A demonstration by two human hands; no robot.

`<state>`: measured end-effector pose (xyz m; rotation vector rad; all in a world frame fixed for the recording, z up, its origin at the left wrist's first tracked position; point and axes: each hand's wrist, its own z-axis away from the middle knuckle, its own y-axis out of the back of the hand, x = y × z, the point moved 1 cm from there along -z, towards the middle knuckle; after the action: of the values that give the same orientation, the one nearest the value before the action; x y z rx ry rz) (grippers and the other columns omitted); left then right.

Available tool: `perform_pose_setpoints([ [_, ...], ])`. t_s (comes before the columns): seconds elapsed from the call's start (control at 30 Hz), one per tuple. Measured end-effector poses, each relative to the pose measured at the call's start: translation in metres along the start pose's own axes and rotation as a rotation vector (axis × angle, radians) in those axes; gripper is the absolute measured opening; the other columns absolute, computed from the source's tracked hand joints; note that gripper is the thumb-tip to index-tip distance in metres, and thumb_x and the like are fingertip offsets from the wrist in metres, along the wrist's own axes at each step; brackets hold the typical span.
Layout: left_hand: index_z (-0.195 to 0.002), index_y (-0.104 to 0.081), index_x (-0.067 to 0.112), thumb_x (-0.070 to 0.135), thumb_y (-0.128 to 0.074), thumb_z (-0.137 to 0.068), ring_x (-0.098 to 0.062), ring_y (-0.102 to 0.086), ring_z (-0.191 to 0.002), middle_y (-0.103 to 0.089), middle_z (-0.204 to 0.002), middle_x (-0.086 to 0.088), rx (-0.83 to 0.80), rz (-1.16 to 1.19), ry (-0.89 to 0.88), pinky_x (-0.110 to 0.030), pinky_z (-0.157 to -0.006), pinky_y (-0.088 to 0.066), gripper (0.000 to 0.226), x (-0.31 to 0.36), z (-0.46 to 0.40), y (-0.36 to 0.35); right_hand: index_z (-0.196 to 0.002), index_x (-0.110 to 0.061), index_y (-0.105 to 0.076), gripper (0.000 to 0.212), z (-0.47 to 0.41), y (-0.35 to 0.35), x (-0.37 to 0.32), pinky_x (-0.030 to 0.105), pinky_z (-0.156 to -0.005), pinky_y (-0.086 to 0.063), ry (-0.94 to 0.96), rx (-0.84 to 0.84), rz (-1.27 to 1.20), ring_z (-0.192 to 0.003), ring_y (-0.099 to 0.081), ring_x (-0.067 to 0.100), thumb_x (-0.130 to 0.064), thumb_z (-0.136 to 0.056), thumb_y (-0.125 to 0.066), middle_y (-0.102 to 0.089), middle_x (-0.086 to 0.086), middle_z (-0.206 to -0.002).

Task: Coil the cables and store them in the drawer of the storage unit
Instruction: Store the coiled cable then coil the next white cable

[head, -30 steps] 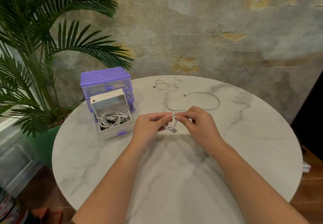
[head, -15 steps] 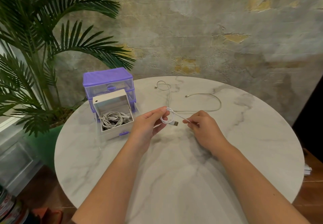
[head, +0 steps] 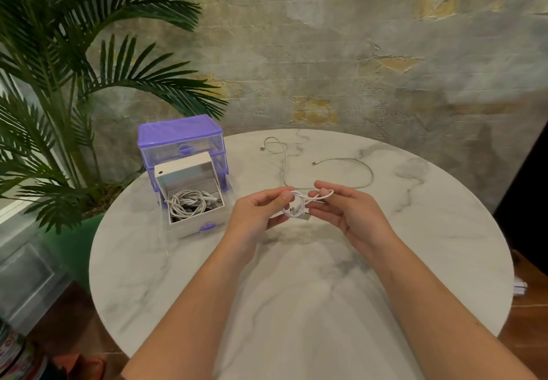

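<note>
A short white cable (head: 299, 205) hangs in small loops between my hands above the middle of the round marble table (head: 296, 290). My left hand (head: 258, 213) pinches one side of the loops, and my right hand (head: 347, 210) pinches the other side with a strand over its fingertips. The cable's plug dangles below the loops. A purple storage unit (head: 178, 139) stands at the table's left, its white bottom drawer (head: 195, 222) pulled out with coiled white cables (head: 189, 205) inside. A longer grey-white cable (head: 341, 169) lies uncoiled on the table behind my hands.
A tall palm plant (head: 74, 83) in a green pot stands left of the table, its fronds reaching toward the storage unit. A rough plaster wall (head: 355, 53) rises just behind the table. Wooden floor and a clear bin lie at lower left.
My right hand has moved back toward my left and taken another turn of the white cable, so the loops are tighter. The view sits slightly closer.
</note>
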<state>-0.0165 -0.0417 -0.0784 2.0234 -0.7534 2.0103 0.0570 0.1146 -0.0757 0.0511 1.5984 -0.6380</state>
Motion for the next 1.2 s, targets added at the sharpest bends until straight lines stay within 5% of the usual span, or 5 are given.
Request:
perform_pose_setpoints([
  [0.17, -0.099, -0.074, 0.012, 0.012, -0.067, -0.087, -0.007, -0.068, -0.081, -0.075, -0.088, 0.0, 0.013, -0.012, -0.021, -0.022, -0.075, -0.057, 0.014, -0.001, 0.001, -0.004, -0.11, -0.025, -0.069, 0.021, 0.002, -0.005, 0.005, 0.029, -0.08, -0.04, -0.028, -0.085, 0.369, -0.091, -0.069, 0.006, -0.021, -0.097, -0.054, -0.076, -0.006, -0.096],
  [0.43, -0.094, -0.073, 0.017, 0.011, -0.067, -0.088, -0.007, -0.07, -0.077, -0.076, -0.082, 0.003, 0.052, 0.011, -0.064, -0.019, -0.07, -0.056, 0.01, 0.002, 0.002, -0.006, -0.125, -0.033, -0.059, 0.048, 0.007, -0.016, 0.003, 0.035, -0.093, -0.032, -0.093, -0.274, 0.303, -0.103, -0.061, 0.01, -0.032, -0.078, -0.067, -0.071, -0.007, -0.108],
  [0.6, -0.099, -0.073, 0.017, 0.012, -0.066, -0.089, -0.006, -0.068, -0.075, -0.075, -0.08, 0.004, 0.037, -0.001, -0.064, -0.022, -0.069, -0.056, 0.013, 0.001, 0.003, -0.008, -0.124, -0.026, -0.057, 0.048, 0.006, -0.016, 0.01, 0.024, -0.084, -0.047, 0.036, -0.162, 0.326, -0.081, -0.064, 0.006, -0.013, -0.082, -0.075, -0.063, -0.004, -0.09],
  [0.83, -0.109, -0.073, 0.011, 0.015, -0.065, -0.09, -0.013, -0.064, -0.083, -0.069, -0.077, 0.004, 0.069, 0.041, -0.03, -0.025, -0.076, -0.058, 0.02, 0.001, -0.002, 0.001, -0.122, -0.022, -0.057, 0.056, 0.005, -0.016, 0.016, 0.03, -0.075, -0.058, 0.091, -0.041, 0.472, -0.073, -0.066, 0.017, -0.001, -0.075, -0.079, -0.061, 0.001, -0.111],
  [1.2, -0.107, -0.072, 0.013, 0.012, -0.06, -0.093, -0.011, -0.065, -0.08, -0.068, -0.084, -0.001, 0.161, 0.199, 0.038, -0.019, -0.069, -0.057, 0.018, 0.004, -0.01, 0.01, -0.104, -0.028, -0.065, 0.035, -0.006, 0.005, 0.017, 0.016, -0.059, -0.04, 0.229, 0.148, 0.963, -0.064, -0.048, 0.007, 0.0, -0.082, -0.067, -0.057, -0.009, -0.089],
])
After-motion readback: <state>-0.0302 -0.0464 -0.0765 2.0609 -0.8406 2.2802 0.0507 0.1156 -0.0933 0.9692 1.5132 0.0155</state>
